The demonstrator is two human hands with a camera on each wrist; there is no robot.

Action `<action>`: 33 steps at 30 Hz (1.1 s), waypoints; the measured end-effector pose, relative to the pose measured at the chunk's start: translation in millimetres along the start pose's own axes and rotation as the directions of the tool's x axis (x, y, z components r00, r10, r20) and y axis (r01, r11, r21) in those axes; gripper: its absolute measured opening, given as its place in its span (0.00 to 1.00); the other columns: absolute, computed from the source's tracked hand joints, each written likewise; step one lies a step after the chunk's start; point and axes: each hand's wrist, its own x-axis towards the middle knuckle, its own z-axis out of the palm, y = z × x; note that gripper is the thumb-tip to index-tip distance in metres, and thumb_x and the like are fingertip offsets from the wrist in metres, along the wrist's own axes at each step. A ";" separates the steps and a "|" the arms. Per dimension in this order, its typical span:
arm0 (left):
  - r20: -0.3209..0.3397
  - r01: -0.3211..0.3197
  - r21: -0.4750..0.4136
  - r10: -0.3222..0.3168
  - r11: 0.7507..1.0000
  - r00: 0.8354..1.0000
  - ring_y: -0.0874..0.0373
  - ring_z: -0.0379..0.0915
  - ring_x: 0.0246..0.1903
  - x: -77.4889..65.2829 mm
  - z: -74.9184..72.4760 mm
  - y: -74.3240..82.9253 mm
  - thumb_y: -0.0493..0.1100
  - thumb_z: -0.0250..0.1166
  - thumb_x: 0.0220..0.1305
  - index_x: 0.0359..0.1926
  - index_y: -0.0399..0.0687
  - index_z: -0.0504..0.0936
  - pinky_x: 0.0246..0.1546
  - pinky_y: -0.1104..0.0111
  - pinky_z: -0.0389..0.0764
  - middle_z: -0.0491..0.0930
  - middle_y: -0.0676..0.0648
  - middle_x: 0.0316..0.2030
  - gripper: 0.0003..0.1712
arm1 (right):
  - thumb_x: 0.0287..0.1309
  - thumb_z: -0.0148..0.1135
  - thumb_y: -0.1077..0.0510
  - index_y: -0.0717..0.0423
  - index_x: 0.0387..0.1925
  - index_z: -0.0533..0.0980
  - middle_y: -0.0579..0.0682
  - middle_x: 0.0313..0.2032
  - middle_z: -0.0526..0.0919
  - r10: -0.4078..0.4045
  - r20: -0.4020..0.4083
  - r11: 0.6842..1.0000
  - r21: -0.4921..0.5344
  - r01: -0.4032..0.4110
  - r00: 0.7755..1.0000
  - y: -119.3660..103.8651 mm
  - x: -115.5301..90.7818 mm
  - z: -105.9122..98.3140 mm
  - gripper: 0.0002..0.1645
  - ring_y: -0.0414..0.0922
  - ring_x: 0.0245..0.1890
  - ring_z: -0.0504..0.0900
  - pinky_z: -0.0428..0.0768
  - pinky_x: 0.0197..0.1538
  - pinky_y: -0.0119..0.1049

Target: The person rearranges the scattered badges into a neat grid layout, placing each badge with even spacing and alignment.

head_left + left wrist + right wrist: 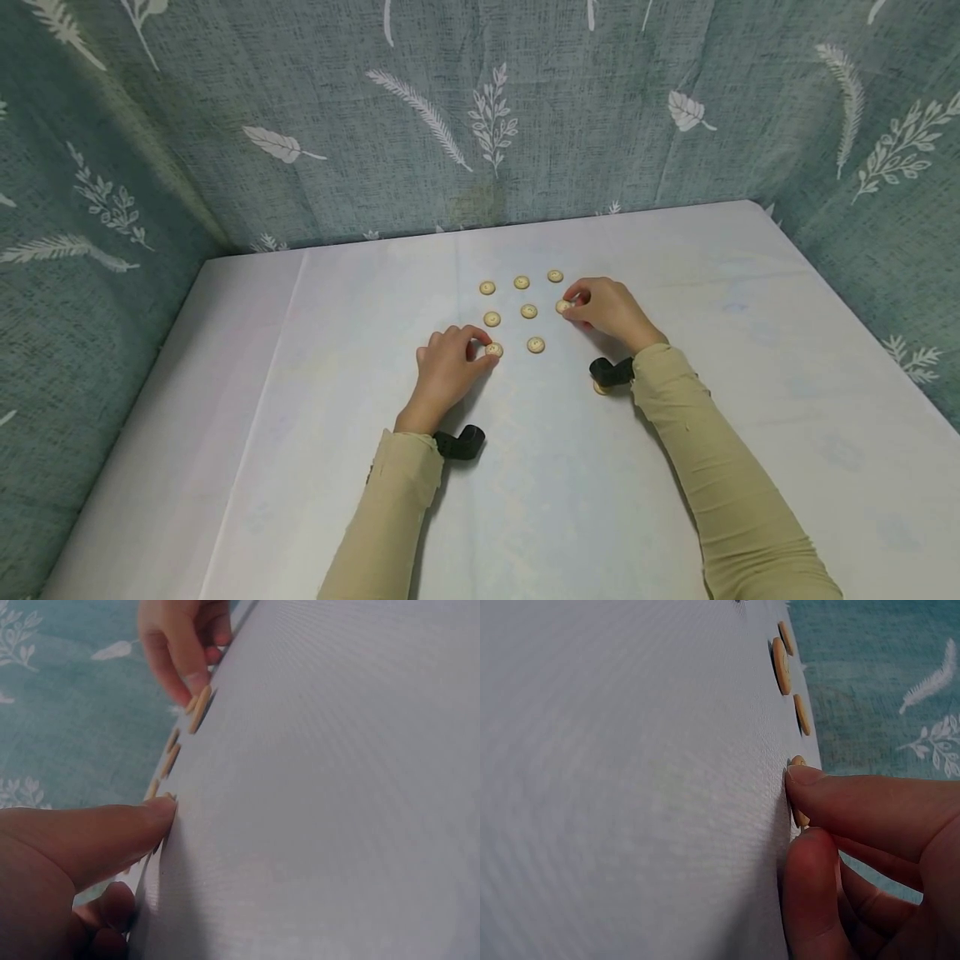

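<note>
Several small round wooden discs with dark marks on their faces lie in rows on the white-covered table. My left hand [450,369] pinches the near-left disc [494,350] between thumb and fingertips at table level. On the other side, my right hand [606,310] pinches the disc [563,307] at the right end of the middle row. Between the hands lie a near disc [536,345] and a middle disc [528,311]. In the right wrist view the thumb and a finger hold the edges of a disc [799,814], which is partly covered.
Three discs form the far row, its centre disc [521,282] included. Another disc [600,388] is partly hidden under the black right wrist camera [611,372]. The left wrist camera [461,442] hangs over the white cloth [337,433]. Green leaf-patterned curtains [315,100] surround the table's far and side edges.
</note>
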 end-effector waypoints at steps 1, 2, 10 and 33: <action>0.002 0.001 0.001 -0.001 1.000 1.000 0.55 0.58 0.30 0.2 0.2 -0.2 0.55 0.64 0.52 0.38 0.55 0.77 0.33 0.60 0.53 0.66 0.51 0.24 0.15 | 0.51 0.62 0.53 0.53 0.40 0.76 0.49 0.26 0.76 -0.001 0.004 1.000 0.001 0.001 1.000 0.1 0.0 -0.1 0.14 0.42 0.21 0.76 0.67 0.30 0.37; 0.003 0.002 0.001 -0.002 1.000 1.000 0.55 0.58 0.30 0.2 0.4 -0.2 0.55 0.64 0.52 0.38 0.55 0.77 0.33 0.60 0.53 0.66 0.52 0.24 0.15 | 0.51 0.62 0.53 0.53 0.40 0.76 0.49 0.27 0.76 -0.002 0.008 1.000 0.002 0.002 1.000 0.1 -0.1 -0.3 0.14 0.42 0.21 0.76 0.67 0.30 0.37; -0.007 0.001 0.002 -0.001 1.000 1.000 0.55 0.58 0.30 -0.6 0.1 -0.6 0.55 0.64 0.53 0.38 0.55 0.76 0.32 0.61 0.53 0.66 0.52 0.25 0.14 | 0.52 0.62 0.54 0.54 0.40 0.75 0.49 0.25 0.75 -0.016 0.018 1.000 0.012 0.015 1.000 0.4 -0.7 -0.9 0.14 0.43 0.20 0.75 0.67 0.30 0.37; -0.012 -0.006 -0.006 0.006 1.000 1.000 0.55 0.58 0.30 -0.2 1.1 -0.8 0.55 0.63 0.53 0.37 0.56 0.77 0.33 0.59 0.54 0.66 0.52 0.24 0.13 | 0.52 0.62 0.56 0.56 0.40 0.75 0.49 0.25 0.75 0.008 0.030 1.000 0.013 -0.008 1.000 -1.4 -2.7 -3.6 0.14 0.43 0.21 0.74 0.68 0.30 0.37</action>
